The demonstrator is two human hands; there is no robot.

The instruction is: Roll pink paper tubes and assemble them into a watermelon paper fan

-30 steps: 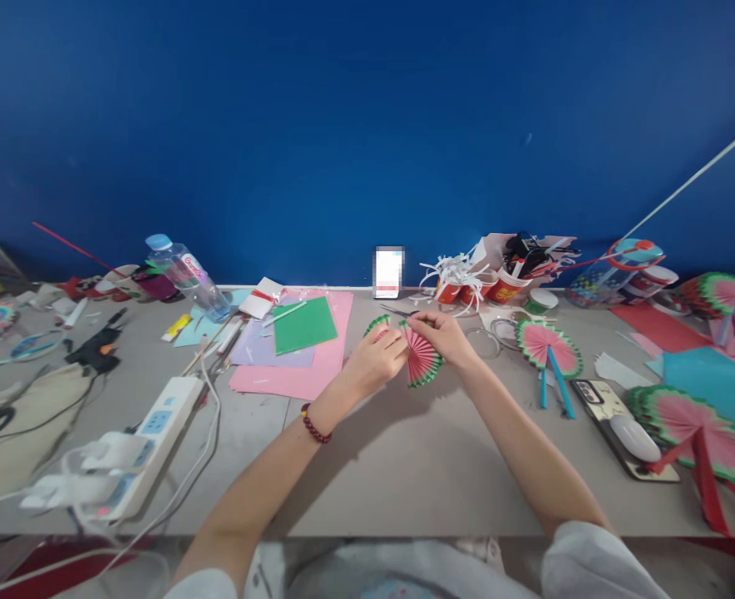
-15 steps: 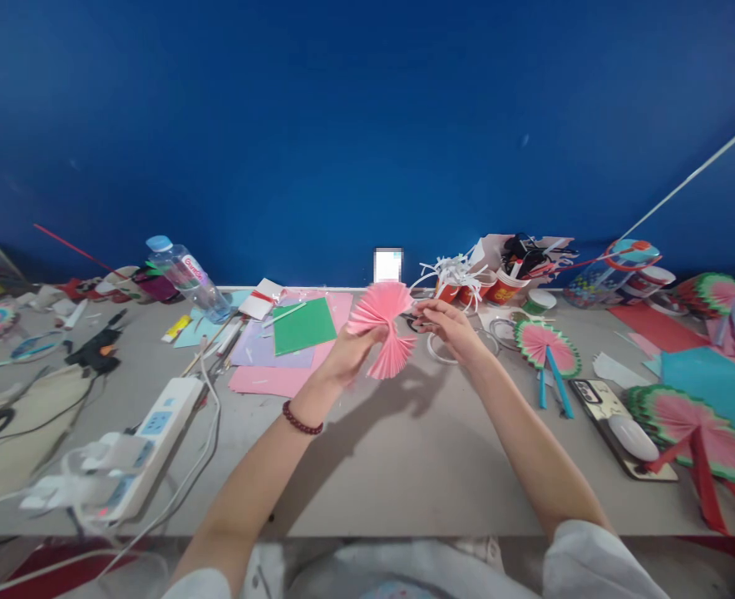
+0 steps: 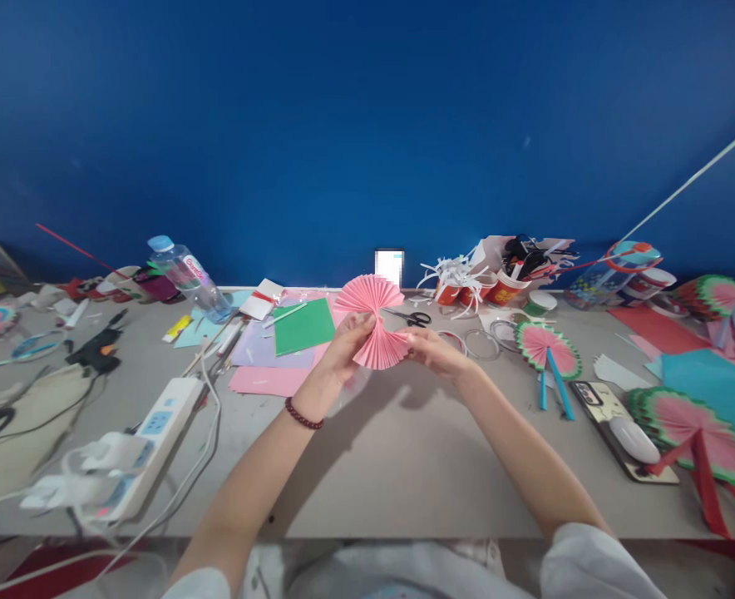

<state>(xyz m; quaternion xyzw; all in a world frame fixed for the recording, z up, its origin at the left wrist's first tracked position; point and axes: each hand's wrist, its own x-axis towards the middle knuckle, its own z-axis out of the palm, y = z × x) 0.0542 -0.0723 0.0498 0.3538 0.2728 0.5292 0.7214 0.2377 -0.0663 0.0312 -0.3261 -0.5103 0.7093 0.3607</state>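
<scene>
A pleated pink paper fan (image 3: 381, 348) is held up above the desk, its folds spread out at top and bottom from a pinched middle. My left hand (image 3: 350, 343) grips it near that middle from the left side. On the right, my right hand (image 3: 433, 351) pinches the lower right edge of the pleats between thumb and fingers. Just behind the fan lies a pair of black-handled scissors (image 3: 414, 318), its blades partly hidden by the paper. A green paper sheet (image 3: 305, 326) rests on the desk left of the fan.
To the left lie a power strip (image 3: 159, 441) with cables, a tilted bottle (image 3: 189, 279) and a glue gun (image 3: 98, 349). Cups (image 3: 505, 288) of tools and paper strips stand at the back right. Finished-looking fans (image 3: 695, 428), a phone and a mouse (image 3: 633, 438) lie right.
My right hand has come in to the left and down, and it now grips the fan's edge. The fan has turned to face me more, its pleats spread wider.
</scene>
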